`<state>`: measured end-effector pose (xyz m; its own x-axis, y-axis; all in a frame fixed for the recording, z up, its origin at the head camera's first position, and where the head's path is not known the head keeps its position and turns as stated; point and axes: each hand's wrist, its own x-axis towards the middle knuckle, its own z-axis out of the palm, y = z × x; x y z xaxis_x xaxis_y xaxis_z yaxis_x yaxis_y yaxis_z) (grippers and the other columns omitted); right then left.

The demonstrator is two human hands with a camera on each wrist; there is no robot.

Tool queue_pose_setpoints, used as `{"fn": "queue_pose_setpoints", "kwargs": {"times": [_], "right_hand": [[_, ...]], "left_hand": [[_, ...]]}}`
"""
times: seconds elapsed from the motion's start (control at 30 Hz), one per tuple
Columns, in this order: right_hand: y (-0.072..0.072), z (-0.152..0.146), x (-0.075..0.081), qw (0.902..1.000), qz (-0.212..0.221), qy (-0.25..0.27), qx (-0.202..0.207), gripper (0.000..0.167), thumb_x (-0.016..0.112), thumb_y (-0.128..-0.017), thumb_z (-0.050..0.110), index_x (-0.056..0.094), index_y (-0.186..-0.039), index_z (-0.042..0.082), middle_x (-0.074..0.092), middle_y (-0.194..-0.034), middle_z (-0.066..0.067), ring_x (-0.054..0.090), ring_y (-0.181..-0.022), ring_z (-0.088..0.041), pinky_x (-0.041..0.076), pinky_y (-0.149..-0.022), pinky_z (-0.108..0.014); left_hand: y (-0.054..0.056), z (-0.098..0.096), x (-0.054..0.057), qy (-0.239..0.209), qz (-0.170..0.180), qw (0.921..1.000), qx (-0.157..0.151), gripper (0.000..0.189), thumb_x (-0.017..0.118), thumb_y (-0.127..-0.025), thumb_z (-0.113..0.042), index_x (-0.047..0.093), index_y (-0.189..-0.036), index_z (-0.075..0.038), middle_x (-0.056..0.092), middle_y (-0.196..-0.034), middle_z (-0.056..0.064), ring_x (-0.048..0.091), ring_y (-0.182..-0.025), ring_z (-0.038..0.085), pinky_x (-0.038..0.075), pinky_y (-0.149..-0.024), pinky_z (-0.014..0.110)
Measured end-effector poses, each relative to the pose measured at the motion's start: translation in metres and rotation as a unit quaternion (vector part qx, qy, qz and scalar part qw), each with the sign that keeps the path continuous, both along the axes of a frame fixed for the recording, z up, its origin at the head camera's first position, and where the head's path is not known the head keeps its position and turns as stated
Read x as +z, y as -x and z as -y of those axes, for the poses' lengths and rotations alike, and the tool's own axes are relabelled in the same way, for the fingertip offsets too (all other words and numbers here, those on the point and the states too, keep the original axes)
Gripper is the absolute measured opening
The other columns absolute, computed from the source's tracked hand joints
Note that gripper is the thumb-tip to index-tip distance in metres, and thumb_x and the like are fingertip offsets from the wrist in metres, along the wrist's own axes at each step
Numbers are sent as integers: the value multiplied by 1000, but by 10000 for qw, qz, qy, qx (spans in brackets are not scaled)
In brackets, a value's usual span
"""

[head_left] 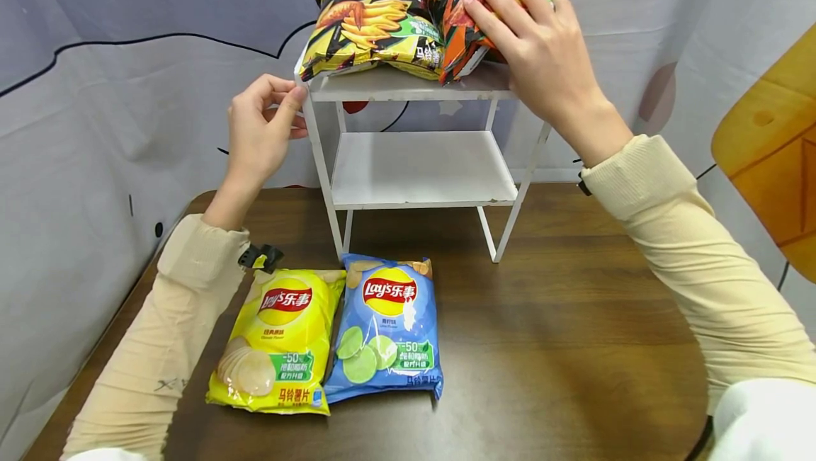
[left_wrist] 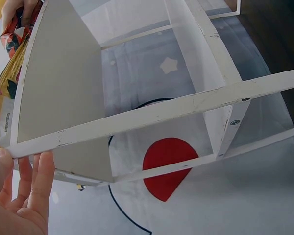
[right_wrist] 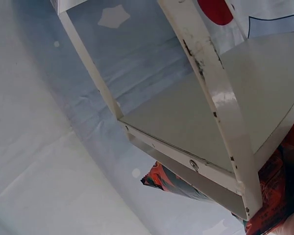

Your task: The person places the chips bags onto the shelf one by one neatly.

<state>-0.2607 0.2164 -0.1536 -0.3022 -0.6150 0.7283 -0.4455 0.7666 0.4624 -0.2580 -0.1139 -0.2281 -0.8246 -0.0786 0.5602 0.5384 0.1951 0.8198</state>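
My left hand (head_left: 261, 121) pinches the upper left corner of a white two-tier rack (head_left: 423, 167), thumb on the front and fingers behind the post. In the left wrist view the thumb and fingertips meet this metal frame (left_wrist: 152, 115). On the top shelf, my right hand (head_left: 542, 43) holds a red-and-black bag of potato chips (head_left: 455, 18), fingers across its front; the thumb is hidden in the head view. That bag leans against a yellow-and-black bag of potato chips (head_left: 372, 25) on the shelf's left. The right wrist view shows the red bag (right_wrist: 272, 196) at the shelf's corner.
A yellow Lay's bag (head_left: 277, 340) and a blue Lay's bag (head_left: 385, 326) lie side by side on the brown wooden table (head_left: 561, 319), in front of the rack's left leg. Patterned cloth (head_left: 159, 114) hangs behind and beside the table.
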Motion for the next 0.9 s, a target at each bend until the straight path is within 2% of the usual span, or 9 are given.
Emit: {"fn": "queue_pose_setpoints", "kwargs": {"times": [0.27, 0.53, 0.77, 0.9], "right_hand": [[-1, -1, 1, 9998, 192, 44, -35, 51, 42, -94, -4, 48, -142, 13, 52, -141, -11, 45, -133, -35, 41, -99, -61], [-6, -2, 4, 9965, 826, 68, 50, 51, 44, -93, 3, 47, -142, 15, 51, -142, -9, 42, -136, -31, 31, -112, -61], [-10, -4, 8, 9940, 1070, -213, -65, 63, 68, -88, 10, 42, -145, 16, 50, -143, -11, 41, -137, -31, 28, -115, -60], [-13, -4, 11, 9921, 1204, -343, -51, 67, 72, -87, 20, 41, -146, 15, 50, -142, -13, 41, -136, -31, 28, -115, -60]], "left_hand": [[-2, -1, 0, -25, 17, 10000, 11, 17, 64, -93, -16, 65, -98, 0, 62, -75, -11, 62, -56, 0, 58, -54, 12], [-3, -3, -2, -118, 52, 9999, 6, 16, 64, -92, -16, 65, -97, -1, 62, -75, -10, 62, -56, 0, 58, -54, 13], [-4, -4, -3, -181, 23, 9998, -24, 15, 65, -92, -17, 66, -97, -3, 62, -76, -11, 62, -55, 0, 58, -54, 13], [-4, -5, -4, -215, 2, 9998, -14, 15, 65, -92, -16, 66, -97, -2, 62, -75, -11, 62, -55, 0, 58, -54, 13]]}}
